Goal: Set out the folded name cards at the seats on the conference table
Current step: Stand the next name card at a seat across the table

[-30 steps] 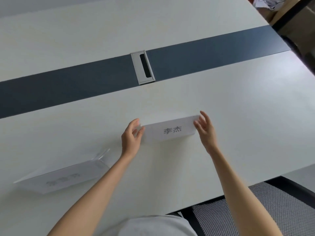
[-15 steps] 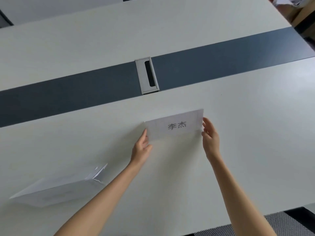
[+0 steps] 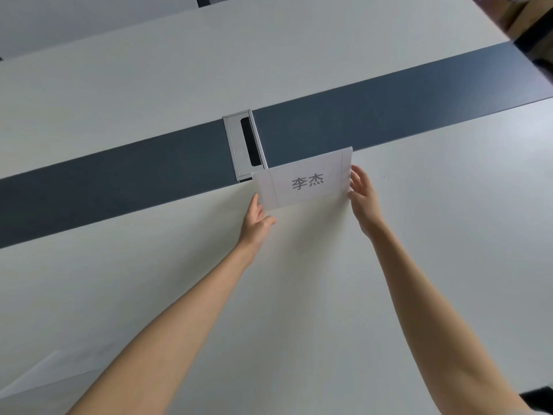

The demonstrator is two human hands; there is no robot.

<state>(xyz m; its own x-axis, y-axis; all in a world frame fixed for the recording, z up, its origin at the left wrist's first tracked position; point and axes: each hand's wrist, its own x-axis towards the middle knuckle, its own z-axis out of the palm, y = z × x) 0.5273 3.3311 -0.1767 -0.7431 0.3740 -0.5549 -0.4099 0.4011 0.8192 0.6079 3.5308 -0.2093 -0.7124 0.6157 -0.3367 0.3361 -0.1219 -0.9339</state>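
A folded white name card (image 3: 305,181) with two dark printed characters is held upright over the white conference table (image 3: 299,295), its top edge overlapping the dark grey centre strip (image 3: 389,115). My left hand (image 3: 254,220) pinches its lower left corner. My right hand (image 3: 362,196) grips its right edge. Both arms are stretched far forward. A second folded name card (image 3: 39,375) lies at the lower left edge of the view, only partly seen.
A silver cable port (image 3: 244,145) with a dark slot sits in the centre strip, just left of the held card. The table's right end and a dark chair edge (image 3: 535,395) show at the right. Cardboard clutter (image 3: 508,13) lies beyond the far right corner.
Both hands have carried the name card forward across the table, from near my body to the edge of the dark centre strip. The second card has slid to the lower left of view.
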